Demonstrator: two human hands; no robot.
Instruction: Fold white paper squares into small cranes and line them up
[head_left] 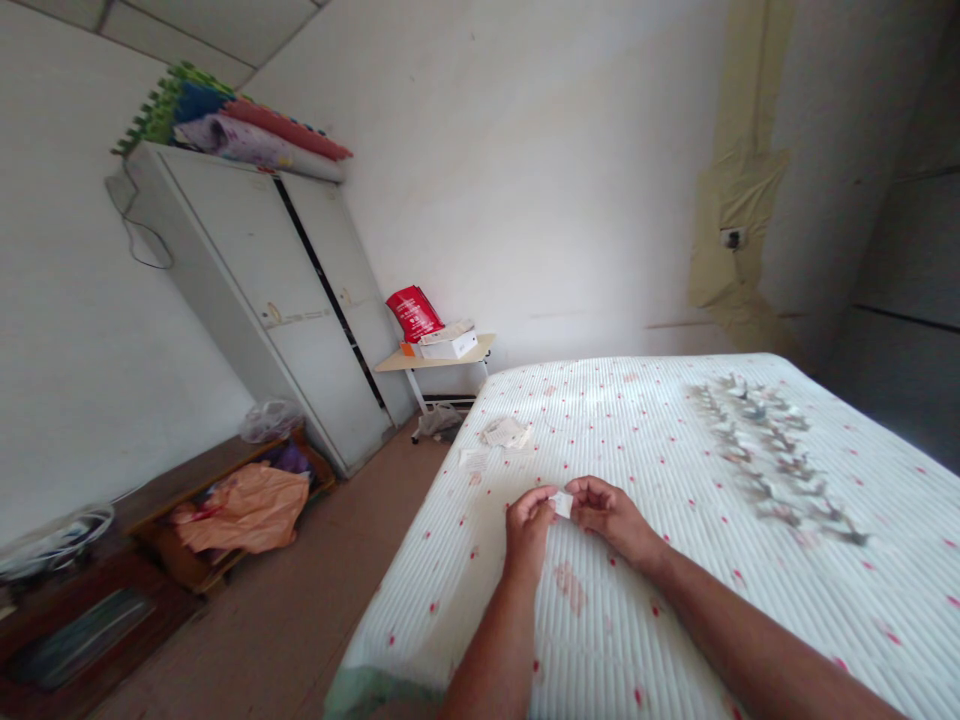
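Observation:
Between my two hands is a small piece of white paper (562, 504), held just above the bed. My left hand (529, 528) pinches its left edge with thumb and fingers. On the other side, my right hand (611, 520) has its thumb and fingertips closed at the paper's right edge. Farther up the bed, near its left side, lies a loose pile of printed paper sheets (507, 432). Several small folded paper figures (776, 455) stand in rows on the right of the bed; their exact shape is blurred.
A white quilted bedcover (600, 400) with red spots spreads under my arms. Beyond it, a small table (472, 352) carries a red bag (414, 314) and a white box (450, 346). A grey cabinet (247, 270) and a low wooden shelf unit (180, 500) stand left.

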